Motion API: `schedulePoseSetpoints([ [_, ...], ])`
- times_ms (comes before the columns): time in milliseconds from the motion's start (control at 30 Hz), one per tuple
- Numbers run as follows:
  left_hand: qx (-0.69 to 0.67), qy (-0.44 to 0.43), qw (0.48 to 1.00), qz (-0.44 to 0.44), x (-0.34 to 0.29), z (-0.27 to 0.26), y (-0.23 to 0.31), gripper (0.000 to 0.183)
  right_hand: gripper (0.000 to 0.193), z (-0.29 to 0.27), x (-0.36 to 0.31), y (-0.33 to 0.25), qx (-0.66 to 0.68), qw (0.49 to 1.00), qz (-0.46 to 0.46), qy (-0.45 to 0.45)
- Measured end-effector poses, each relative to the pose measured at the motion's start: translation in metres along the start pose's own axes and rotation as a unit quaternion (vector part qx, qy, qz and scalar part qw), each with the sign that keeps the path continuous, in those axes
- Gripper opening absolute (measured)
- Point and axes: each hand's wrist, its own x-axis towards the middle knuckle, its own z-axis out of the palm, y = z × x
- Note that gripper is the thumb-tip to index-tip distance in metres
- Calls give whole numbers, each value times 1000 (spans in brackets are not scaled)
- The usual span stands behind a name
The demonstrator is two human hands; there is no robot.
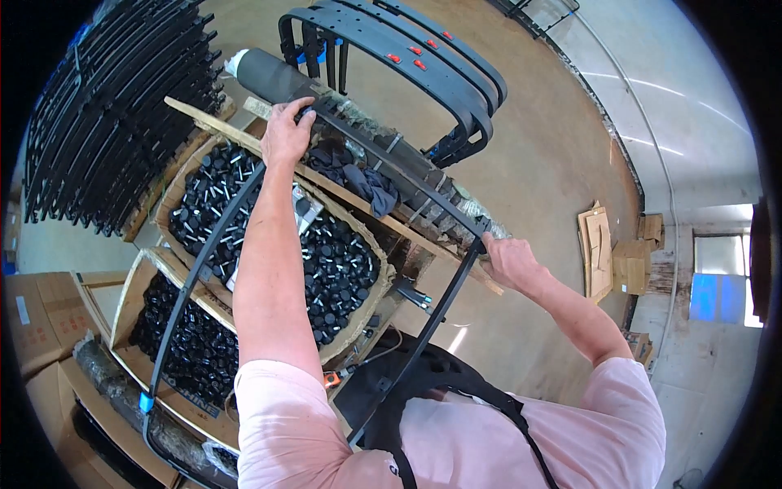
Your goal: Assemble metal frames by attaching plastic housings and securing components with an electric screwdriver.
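A black metal frame extends from near my body across the wrapped beam ahead of me. My left hand is curled round its far left corner, thumb and fingers closed on it. At the opposite corner, my right hand grips the bar beside a small black bracket. The frame's left bar passes over two bins and carries a blue piece near its lower bend. Beneath my left forearm is a cardboard bin of black screw-in feet. Closer to me lie smaller glossy black parts.
A tall stack of black frames stands at the far left. Curved black frames with red clips stand beyond the beam. Dark cloth lies beside a wooden plank. Flattened cardboard leans by the right wall. An orange tool sits near my waist.
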Motion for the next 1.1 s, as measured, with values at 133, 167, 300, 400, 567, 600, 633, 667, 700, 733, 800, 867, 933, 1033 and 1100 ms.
schedulePoseSetpoints([
  [133, -38, 13, 999, 22, -1, 3, -4, 46, 30, 7, 13, 7, 13, 1000, -5, -1],
  [167, -46, 5, 999, -1, -1, 2, -4, 49, 30, 10, 16, 6, 14, 1000, -10, 4],
  [300, -12, -15, 999, -28, -2, 0, 9, 68, 39, 29, 25, 12, 28, 997, 74, 9],
  [400, 55, -27, 996, -66, -1, -9, 20, 89, 43, 21, 17, -3, 41, 995, 85, 11],
  [567, 62, 1, 998, 8, 4, -26, 6, 80, 42, 24, -1, -1, 55, 996, 67, 28],
  [600, 89, 7, 995, 31, 1, -33, 3, 75, 41, 21, -2, 4, 50, 996, 75, 13],
  [633, 74, 33, 995, -65, 1, -45, 3, 59, 40, 18, -5, 5, 46, 995, 85, 0],
  [667, 41, 154, 978, -138, 5, -66, -23, 51, 40, 17, -1, -2, 56, 996, 76, 4],
  [700, 84, 203, 969, -113, 9, -75, -39, 54, 40, 16, 2, -9, 57, 996, 65, 6],
  [733, 120, 247, 957, -88, 12, -77, -44, 58, 40, 16, 4, -11, 55, 997, 60, 6],
  [800, 144, 178, 970, 77, 9, -46, 3, 73, 39, 19, 4, -4, 57, 996, 64, 7],
  [867, 194, 104, 968, 118, 7, -24, 35, 90, 39, 21, 1, -3, 60, 996, 62, 10],
  [933, 224, 74, 965, 116, 8, -26, 38, 95, 39, 21, -1, 2, 68, 995, 66, 15],
  [1033, 234, 84, 962, 114, 12, -52, -5, 80, 41, 25, -1, 7, 68, 995, 72, 20],
  [1100, 307, 193, 927, -97, 14, -73, -40, 61, 41, 20, 0, 0, 81, 994, 67, 20],
])
